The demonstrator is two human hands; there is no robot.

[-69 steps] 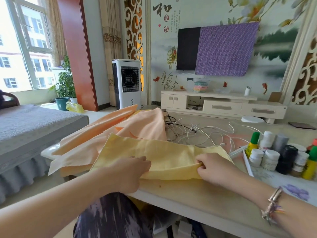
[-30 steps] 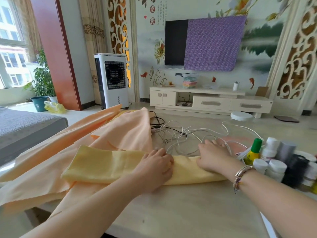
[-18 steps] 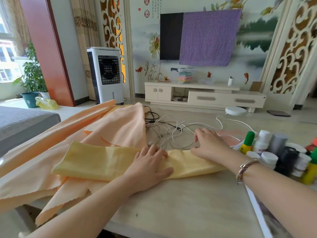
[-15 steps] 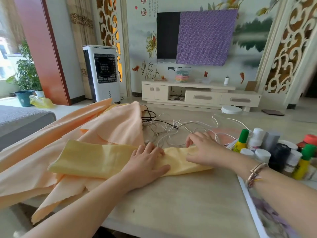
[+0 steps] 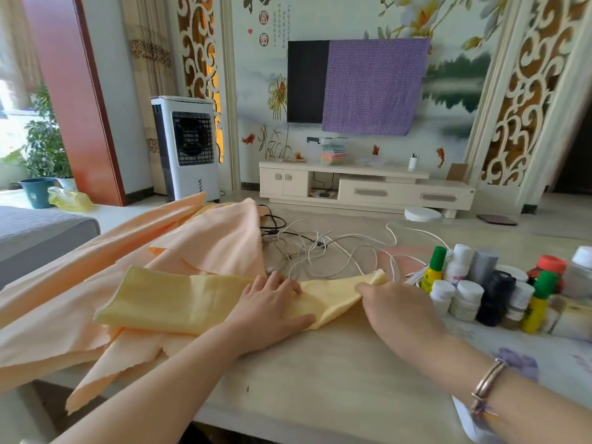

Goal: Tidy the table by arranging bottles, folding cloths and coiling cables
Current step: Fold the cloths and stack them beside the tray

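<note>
A yellow cloth (image 5: pixel 173 299), folded into a long strip, lies across the table (image 5: pixel 320 386). My left hand (image 5: pixel 272 312) presses flat on the strip's middle. My right hand (image 5: pixel 394 312) pinches the strip's right end and has it lifted off the table. Under the strip sprawls a larger peach cloth (image 5: pixel 205 245), unfolded. Behind the cloths lies a tangle of white cables (image 5: pixel 333 251) with a black cable among them. A cluster of small bottles (image 5: pixel 474 290) stands at the right.
A grey bed (image 5: pixel 38 232) sits to the left of the table. Across the room are a white TV cabinet (image 5: pixel 368 190), a white air cooler (image 5: pixel 185 149) and a TV partly covered by a purple cloth (image 5: pixel 371 84). A flower-patterned sheet (image 5: pixel 525 363) lies under the bottles.
The yellow cloth went from a wide piece to a narrow strip. My right hand slid from flat on the right end to pinching and lifting it. My left hand stays pressed on the middle.
</note>
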